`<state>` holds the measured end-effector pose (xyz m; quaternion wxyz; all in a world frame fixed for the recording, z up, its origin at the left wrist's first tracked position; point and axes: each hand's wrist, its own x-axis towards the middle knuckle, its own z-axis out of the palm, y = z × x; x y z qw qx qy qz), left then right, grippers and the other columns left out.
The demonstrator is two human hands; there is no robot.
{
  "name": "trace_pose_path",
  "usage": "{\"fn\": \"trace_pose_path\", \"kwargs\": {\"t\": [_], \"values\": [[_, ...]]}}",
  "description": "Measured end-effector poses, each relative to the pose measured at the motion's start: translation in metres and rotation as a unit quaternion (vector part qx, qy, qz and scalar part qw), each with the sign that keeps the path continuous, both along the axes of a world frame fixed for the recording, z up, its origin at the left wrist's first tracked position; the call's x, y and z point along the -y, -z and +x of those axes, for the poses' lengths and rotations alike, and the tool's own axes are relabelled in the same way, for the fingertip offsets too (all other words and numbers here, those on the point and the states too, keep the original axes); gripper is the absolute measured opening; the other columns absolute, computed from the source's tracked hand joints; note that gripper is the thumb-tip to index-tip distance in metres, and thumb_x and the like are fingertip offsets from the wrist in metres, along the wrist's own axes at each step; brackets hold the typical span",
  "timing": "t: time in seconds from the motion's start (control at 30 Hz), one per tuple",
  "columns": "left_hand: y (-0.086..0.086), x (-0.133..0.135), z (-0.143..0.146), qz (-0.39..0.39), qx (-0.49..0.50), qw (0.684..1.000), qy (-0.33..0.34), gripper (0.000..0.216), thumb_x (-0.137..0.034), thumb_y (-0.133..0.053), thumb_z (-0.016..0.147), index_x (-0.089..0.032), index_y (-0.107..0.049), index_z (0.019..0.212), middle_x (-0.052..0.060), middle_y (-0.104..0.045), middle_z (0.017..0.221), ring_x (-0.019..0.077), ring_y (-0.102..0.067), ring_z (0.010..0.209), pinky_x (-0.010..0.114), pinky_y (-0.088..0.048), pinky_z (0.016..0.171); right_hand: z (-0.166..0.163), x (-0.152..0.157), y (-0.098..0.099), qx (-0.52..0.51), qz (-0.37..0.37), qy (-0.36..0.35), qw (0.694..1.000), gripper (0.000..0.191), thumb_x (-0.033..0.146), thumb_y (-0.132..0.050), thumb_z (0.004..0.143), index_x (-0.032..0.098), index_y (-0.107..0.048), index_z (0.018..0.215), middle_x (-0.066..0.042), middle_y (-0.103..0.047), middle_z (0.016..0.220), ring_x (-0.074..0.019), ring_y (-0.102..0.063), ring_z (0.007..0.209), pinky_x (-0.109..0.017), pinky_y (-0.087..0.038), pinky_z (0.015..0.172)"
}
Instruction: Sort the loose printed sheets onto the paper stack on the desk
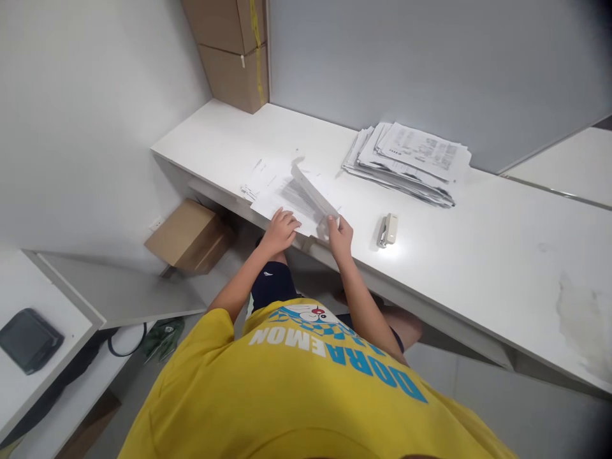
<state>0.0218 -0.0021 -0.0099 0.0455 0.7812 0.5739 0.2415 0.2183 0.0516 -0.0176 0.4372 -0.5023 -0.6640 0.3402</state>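
Note:
My right hand (340,237) grips the edge of a paper sheet (313,190), which is lifted and curled over the papers beneath it. On the near edge of those printed papers (272,194), my left hand (282,229) lies with its fingers stretched out. The papers spread over the white desk close to its front edge. To the right of my right hand stands a cream stapler (388,230), touched by neither hand. Farther back is a thick, uneven stack of printed sheets (411,159).
Cardboard boxes (234,64) with yellow tape stand at the desk's back left corner. Another cardboard box (184,236) is below the desk on the left. A grey partition (406,64) runs behind the white desk (502,255). A dark device (31,340) rests on a surface at lower left.

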Motion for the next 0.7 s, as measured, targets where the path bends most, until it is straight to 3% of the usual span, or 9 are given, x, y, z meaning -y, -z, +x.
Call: {"fn": "trace_pose_path", "kwargs": {"t": [0.07, 0.17, 0.3, 0.4, 0.5, 0.6, 0.7], "values": [[-0.002, -0.003, 0.0, 0.022, 0.005, 0.999, 0.04, 0.027, -0.019, -0.046, 0.093, -0.02, -0.071, 0.104, 0.009, -0.069, 0.104, 0.0263, -0.053, 0.125, 0.052, -0.031, 0.119, 0.005, 0.002, 0.001, 0.013, 0.01, -0.043, 0.999, 0.058, 0.062, -0.039, 0.094, 0.017, -0.066, 0.12, -0.012, -0.071, 0.12, -0.0269, -0.065, 0.112, -0.043, -0.052, 0.099], [-0.007, -0.002, -0.001, 0.038, -0.014, 0.995, 0.096, 0.029, -0.02, -0.044, 0.094, -0.022, -0.07, 0.104, 0.008, -0.07, 0.106, 0.0257, -0.053, 0.123, 0.049, -0.039, 0.11, 0.013, 0.007, 0.002, 0.067, 0.056, -0.167, 0.982, 0.054, 0.06, -0.044, 0.094, 0.019, -0.066, 0.123, -0.012, -0.067, 0.129, -0.0265, -0.061, 0.123, -0.045, -0.046, 0.109], [-0.004, 0.004, 0.004, 0.021, -0.043, 0.993, 0.104, 0.031, -0.016, -0.041, 0.093, -0.021, -0.07, 0.102, 0.009, -0.07, 0.106, 0.0255, -0.056, 0.119, 0.046, -0.043, 0.102, 0.029, 0.017, 0.003, 0.13, 0.102, -0.255, 0.953, 0.054, 0.058, -0.051, 0.092, 0.022, -0.06, 0.133, -0.012, -0.061, 0.139, -0.0275, -0.054, 0.134, -0.053, -0.035, 0.118], [0.006, 0.005, 0.007, 0.013, -0.047, 0.996, 0.075, 0.033, -0.01, -0.043, 0.086, -0.021, -0.07, 0.101, 0.01, -0.07, 0.105, 0.0262, -0.055, 0.118, 0.047, -0.041, 0.102, 0.036, 0.022, 0.004, 0.182, 0.12, -0.271, 0.938, 0.061, 0.057, -0.061, 0.087, 0.024, -0.055, 0.138, -0.011, -0.054, 0.147, -0.0303, -0.048, 0.139, -0.057, -0.029, 0.12], [0.013, 0.0, 0.007, 0.028, -0.044, 0.997, 0.061, 0.032, -0.012, -0.045, 0.085, -0.021, -0.07, 0.104, 0.01, -0.069, 0.108, 0.0273, -0.055, 0.117, 0.048, -0.04, 0.102, 0.035, 0.023, 0.008, 0.195, 0.132, -0.251, 0.939, 0.045, 0.039, -0.051, 0.094, 0.024, -0.058, 0.136, -0.009, -0.057, 0.145, -0.0274, -0.051, 0.137, -0.056, -0.034, 0.119], [0.012, -0.007, 0.002, 0.041, -0.038, 0.998, 0.033, 0.029, -0.022, -0.05, 0.086, -0.021, -0.069, 0.108, 0.012, -0.068, 0.113, 0.0292, -0.055, 0.116, 0.048, -0.04, 0.102, 0.03, 0.022, 0.012, 0.185, 0.139, -0.21, 0.95, 0.042, 0.022, -0.04, 0.094, 0.025, -0.062, 0.13, -0.005, -0.064, 0.136, -0.0233, -0.057, 0.131, -0.052, -0.039, 0.117], [0.005, -0.01, -0.007, 0.056, -0.013, 0.998, -0.019, 0.032, -0.028, -0.054, 0.086, -0.019, -0.066, 0.113, 0.014, -0.066, 0.12, 0.0308, -0.054, 0.119, 0.048, -0.038, 0.106, 0.032, 0.023, 0.013, 0.171, 0.141, -0.173, 0.96, 0.041, 0.02, -0.04, 0.092, 0.025, -0.065, 0.124, -0.006, -0.069, 0.127, -0.0238, -0.062, 0.124, -0.051, -0.044, 0.113]]}}
